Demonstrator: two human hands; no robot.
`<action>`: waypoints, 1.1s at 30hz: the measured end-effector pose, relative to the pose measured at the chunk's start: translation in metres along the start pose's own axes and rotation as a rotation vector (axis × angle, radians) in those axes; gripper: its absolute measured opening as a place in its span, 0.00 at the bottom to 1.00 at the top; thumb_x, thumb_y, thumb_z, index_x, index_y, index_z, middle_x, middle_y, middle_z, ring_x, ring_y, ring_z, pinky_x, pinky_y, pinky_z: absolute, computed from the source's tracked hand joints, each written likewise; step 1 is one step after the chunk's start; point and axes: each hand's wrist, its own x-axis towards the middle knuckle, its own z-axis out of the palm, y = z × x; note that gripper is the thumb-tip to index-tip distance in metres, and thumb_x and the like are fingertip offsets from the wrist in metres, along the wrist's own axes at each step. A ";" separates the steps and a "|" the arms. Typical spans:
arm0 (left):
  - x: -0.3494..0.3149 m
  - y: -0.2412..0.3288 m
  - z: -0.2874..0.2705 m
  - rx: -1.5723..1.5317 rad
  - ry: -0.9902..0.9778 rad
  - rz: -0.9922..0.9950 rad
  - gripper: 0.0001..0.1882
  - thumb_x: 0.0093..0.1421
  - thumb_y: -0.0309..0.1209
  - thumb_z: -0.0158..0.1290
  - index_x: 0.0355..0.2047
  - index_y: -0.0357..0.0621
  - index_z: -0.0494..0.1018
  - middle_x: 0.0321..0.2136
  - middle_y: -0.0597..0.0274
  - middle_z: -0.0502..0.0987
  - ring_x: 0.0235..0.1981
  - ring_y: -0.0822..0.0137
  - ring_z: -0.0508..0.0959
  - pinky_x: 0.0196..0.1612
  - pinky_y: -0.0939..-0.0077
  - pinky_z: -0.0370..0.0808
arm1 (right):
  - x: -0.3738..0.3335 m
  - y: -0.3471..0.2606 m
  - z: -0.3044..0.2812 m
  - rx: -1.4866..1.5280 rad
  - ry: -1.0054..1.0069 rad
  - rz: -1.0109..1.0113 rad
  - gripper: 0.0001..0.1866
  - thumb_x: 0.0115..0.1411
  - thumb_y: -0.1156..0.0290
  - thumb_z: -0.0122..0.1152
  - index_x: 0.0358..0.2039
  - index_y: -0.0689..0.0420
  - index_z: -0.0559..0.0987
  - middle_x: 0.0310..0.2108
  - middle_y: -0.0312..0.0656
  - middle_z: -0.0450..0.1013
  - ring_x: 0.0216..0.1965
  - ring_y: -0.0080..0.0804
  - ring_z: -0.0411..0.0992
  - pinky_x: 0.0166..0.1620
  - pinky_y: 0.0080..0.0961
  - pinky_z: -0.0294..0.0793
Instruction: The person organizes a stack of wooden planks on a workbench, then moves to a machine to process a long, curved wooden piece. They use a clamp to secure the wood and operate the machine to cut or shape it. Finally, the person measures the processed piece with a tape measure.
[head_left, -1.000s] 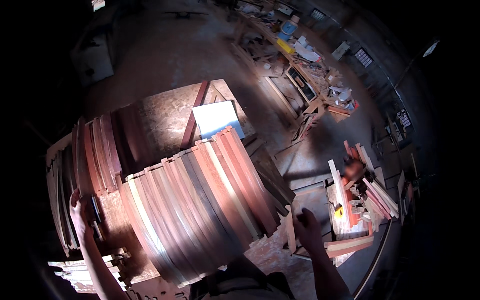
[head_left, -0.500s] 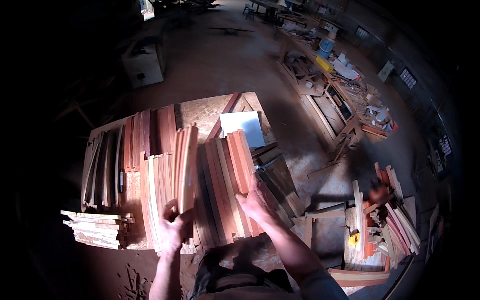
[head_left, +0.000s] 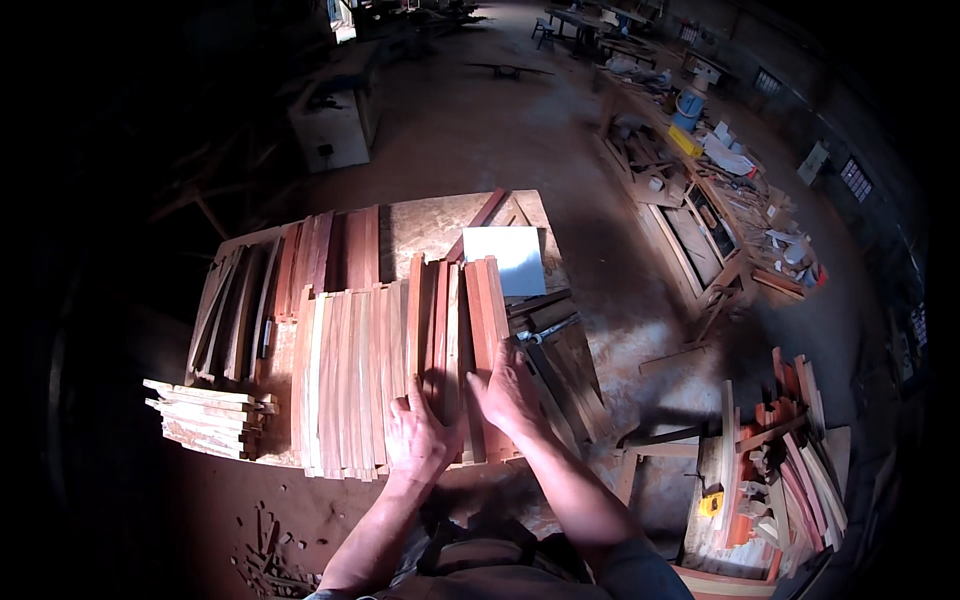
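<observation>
Left hand (head_left: 420,445): at the near end of the middle strips (head_left: 416,315), fingers bent; can't tell if its grip pinches any.
Right hand (head_left: 514,397): on the reddish strips (head_left: 488,305) at row's right; thumb apart from fingers, pinch unclear.
Strip row (head_left: 345,375): side by side on worktop (head_left: 425,215).
White panel (head_left: 505,262): beyond reddish strips.
Pale stack (head_left: 207,415): worktop's near-left corner.

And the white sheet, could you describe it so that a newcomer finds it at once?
Start from the big wooden table. Near its far right corner, just beyond the reddish strips by the right hand, lies the white sheet. It is broad and plain white, while those strips are long and narrow.
</observation>
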 end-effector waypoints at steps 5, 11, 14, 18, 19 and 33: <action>-0.006 0.016 0.007 0.030 -0.016 0.040 0.54 0.49 0.51 0.62 0.67 0.31 0.51 0.48 0.33 0.70 0.47 0.39 0.74 0.52 0.53 0.73 | 0.001 0.012 0.007 -0.018 0.078 -0.079 0.40 0.63 0.55 0.58 0.64 0.72 0.56 0.60 0.64 0.62 0.58 0.58 0.66 0.59 0.43 0.70; -0.004 0.000 0.019 0.129 -0.006 0.188 0.53 0.55 0.56 0.58 0.65 0.23 0.52 0.46 0.32 0.73 0.46 0.41 0.76 0.54 0.55 0.72 | 0.003 0.014 0.009 0.164 -0.020 0.003 0.42 0.64 0.52 0.56 0.65 0.73 0.55 0.63 0.66 0.59 0.61 0.59 0.64 0.62 0.43 0.66; 0.017 -0.009 0.012 0.080 -0.016 0.172 0.49 0.58 0.58 0.55 0.62 0.22 0.58 0.45 0.33 0.76 0.46 0.43 0.77 0.53 0.55 0.72 | 0.003 0.015 0.003 0.192 -0.090 0.056 0.45 0.64 0.49 0.56 0.66 0.72 0.53 0.64 0.67 0.58 0.63 0.60 0.62 0.64 0.43 0.63; 0.053 -0.026 0.022 -0.072 0.003 0.124 0.39 0.59 0.54 0.55 0.57 0.30 0.65 0.44 0.37 0.77 0.46 0.42 0.78 0.49 0.52 0.75 | 0.009 0.035 0.013 0.385 -0.199 0.170 0.47 0.64 0.46 0.53 0.68 0.71 0.51 0.64 0.67 0.57 0.65 0.60 0.60 0.66 0.42 0.61; 0.060 -0.024 0.022 -0.109 -0.044 0.131 0.36 0.59 0.53 0.55 0.55 0.32 0.67 0.44 0.37 0.77 0.46 0.42 0.78 0.48 0.51 0.75 | 0.010 0.039 0.013 0.430 -0.243 0.213 0.47 0.64 0.45 0.53 0.68 0.71 0.51 0.64 0.68 0.58 0.65 0.60 0.60 0.66 0.42 0.60; 0.100 -0.053 -0.016 -0.209 -0.178 0.244 0.28 0.59 0.46 0.58 0.51 0.36 0.73 0.35 0.46 0.82 0.39 0.49 0.82 0.43 0.59 0.78 | 0.011 0.011 -0.015 0.232 -0.208 0.140 0.53 0.59 0.48 0.63 0.68 0.72 0.47 0.68 0.69 0.49 0.69 0.59 0.51 0.70 0.41 0.53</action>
